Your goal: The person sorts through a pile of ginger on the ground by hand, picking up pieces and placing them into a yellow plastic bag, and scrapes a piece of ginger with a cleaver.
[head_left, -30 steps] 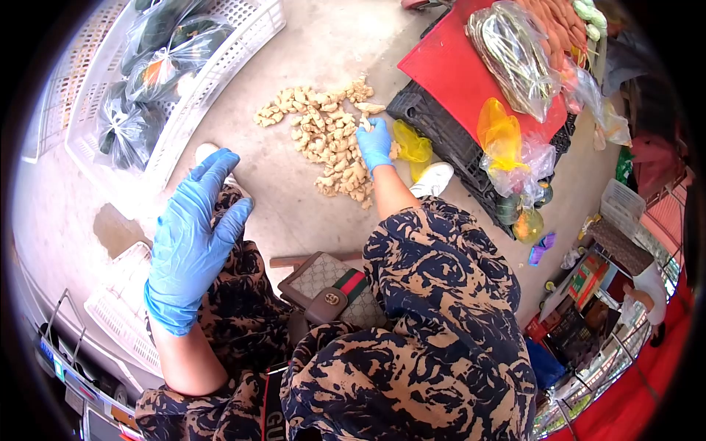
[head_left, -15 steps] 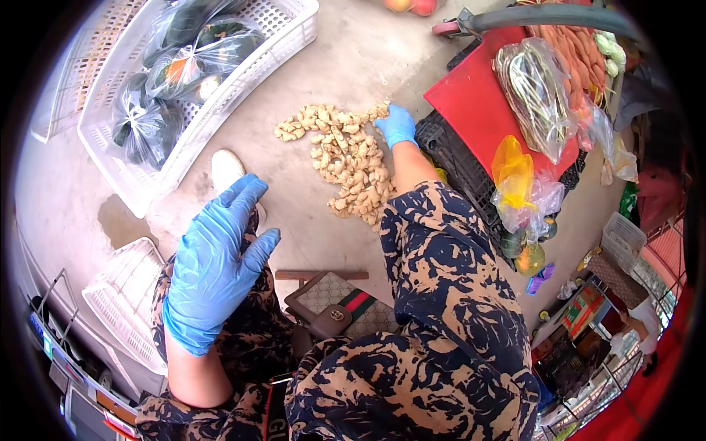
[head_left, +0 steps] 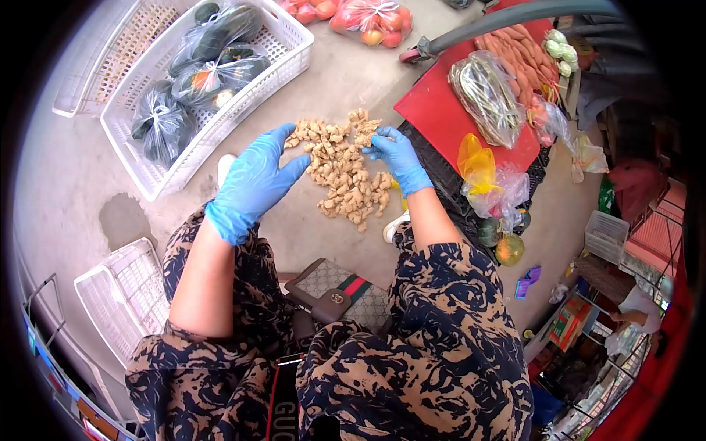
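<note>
A loose pile of ginger roots (head_left: 342, 173) lies on the concrete floor in front of me. My right hand (head_left: 401, 160), in a blue glove, is at the pile's upper right edge. Its fingers are curled in against a knobbly ginger piece (head_left: 364, 131); the exact contact is partly hidden. To the left of the pile hovers my left hand (head_left: 256, 180), also gloved in blue. Its fingers stretch forward with the thumb apart, and nothing is in it. The fingertips come close to the pile's upper left end.
A white crate (head_left: 165, 173) with bagged dark squash stands at upper left. Bagged red fruit (head_left: 375, 26) lies at the top. To the right, a red board (head_left: 434, 95) covers black crates, with a yellow bag (head_left: 478, 165). A patterned handbag (head_left: 334, 290) rests between my legs.
My left hand has moved forward and right, toward the ginger. My right hand has drawn back slightly, its fingers now pointing left. The view has shifted, showing more bagged fruit at the top.
</note>
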`<move>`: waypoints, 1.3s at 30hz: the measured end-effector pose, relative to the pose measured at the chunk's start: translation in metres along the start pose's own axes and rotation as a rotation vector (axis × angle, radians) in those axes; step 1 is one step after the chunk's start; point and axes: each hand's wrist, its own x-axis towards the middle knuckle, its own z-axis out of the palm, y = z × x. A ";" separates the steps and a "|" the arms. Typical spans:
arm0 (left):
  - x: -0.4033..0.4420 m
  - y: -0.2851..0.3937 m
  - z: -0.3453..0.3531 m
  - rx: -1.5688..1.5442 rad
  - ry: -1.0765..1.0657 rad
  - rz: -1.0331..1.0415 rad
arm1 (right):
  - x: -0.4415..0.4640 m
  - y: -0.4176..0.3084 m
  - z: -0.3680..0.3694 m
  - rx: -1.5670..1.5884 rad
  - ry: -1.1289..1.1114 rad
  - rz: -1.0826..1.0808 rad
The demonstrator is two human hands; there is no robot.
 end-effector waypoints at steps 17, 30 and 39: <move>-0.008 0.054 0.058 -1.721 -0.553 -0.332 | -0.198 -0.104 0.021 0.629 -0.343 -0.069; 0.017 0.065 0.058 -1.763 -0.416 -0.246 | -0.152 -0.101 0.017 0.268 -0.199 -0.209; 0.015 0.064 0.081 -1.706 -0.440 -0.188 | -0.149 -0.089 0.033 -0.243 0.021 -0.570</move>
